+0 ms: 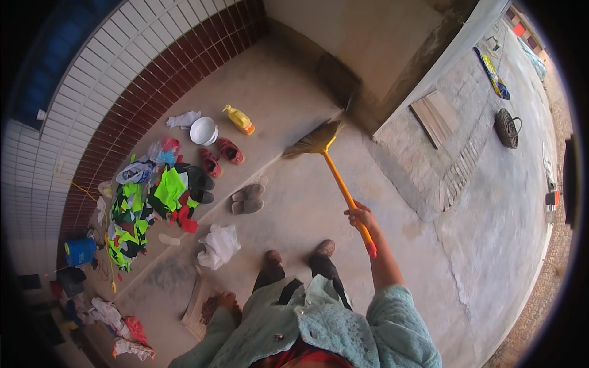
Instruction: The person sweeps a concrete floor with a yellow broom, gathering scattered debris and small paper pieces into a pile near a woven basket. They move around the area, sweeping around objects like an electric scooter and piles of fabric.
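One right hand (362,216) — fingers wrapped round orange broom (343,187); white bowl (204,130) contents unclear — left hand (228,302) fingers indistinct.

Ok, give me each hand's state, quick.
Left hand: on a flat board-like thing; grip cannot be told.
Right hand: closed around the orange broom handle.

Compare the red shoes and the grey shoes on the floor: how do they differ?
The red shoes lie apart from each other, splayed at angles; the grey shoes sit side by side, touching. The red shoes are on the raised step near the white bowl and yellow bottle; the grey shoes are on the lower floor just past its edge, closer to the person's feet and the broom. Both pairs lie unworn on bare concrete.
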The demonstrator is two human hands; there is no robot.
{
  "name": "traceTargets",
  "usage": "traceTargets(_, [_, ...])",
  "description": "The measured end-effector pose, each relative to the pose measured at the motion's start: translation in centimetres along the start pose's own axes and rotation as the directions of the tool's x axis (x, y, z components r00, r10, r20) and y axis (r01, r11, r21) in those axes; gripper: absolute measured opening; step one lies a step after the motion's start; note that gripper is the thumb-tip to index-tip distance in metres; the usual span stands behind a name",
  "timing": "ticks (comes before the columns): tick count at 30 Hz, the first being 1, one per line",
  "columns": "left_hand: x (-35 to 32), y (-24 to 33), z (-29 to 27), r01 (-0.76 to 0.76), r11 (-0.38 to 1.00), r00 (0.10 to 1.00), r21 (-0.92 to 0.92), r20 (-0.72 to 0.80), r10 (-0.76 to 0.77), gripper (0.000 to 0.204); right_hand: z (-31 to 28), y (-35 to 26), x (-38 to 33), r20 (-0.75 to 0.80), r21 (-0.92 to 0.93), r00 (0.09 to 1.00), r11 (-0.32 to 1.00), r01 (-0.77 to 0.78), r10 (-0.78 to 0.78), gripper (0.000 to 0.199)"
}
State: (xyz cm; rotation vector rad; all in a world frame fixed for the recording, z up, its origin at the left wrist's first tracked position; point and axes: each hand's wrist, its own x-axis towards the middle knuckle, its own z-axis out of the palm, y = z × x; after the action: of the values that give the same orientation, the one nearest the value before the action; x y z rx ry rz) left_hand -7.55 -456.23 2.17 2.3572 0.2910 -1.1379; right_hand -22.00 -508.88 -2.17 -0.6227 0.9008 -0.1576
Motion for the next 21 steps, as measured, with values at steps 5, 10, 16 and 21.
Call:
traceTargets(5, [2.3, -3.4, -0.2, 0.054, 0.98, 0.996, -0.191, 0.079, -0.04, 0.014, -4.4, -4.4, 4.9, -0.226, -0.074, 0.971, 0.995, 0.066, -0.081, 0.051])
traceTargets(10, [2.4, -4.9, 0.4, 0.074, 0.992, 0.995, -0.105, 0.072, -0.067, 0.015, -10.1, -3.6, 2.5, -0.14, 0.303, 0.989, 0.953, -0.01, 0.055, 0.017])
traceTargets(16, [1.3, 0.7, 0.4, 0.008, 0.993, 0.99, -0.119, 0.143, 0.009, 0.02, -9.1, 4.2, -8.7, -0.173, 0.345, 0.982, 0.939, -0.011, 0.075, 0.017])
traceTargets(21, [4.5, 1.4, 0.5, 0.025, 0.974, 0.982, -0.223, 0.189, 0.018, 0.019, -8.1, 9.9, -18.0, -0.243, 0.636, 0.931, 0.769, -0.057, 0.271, 0.016])
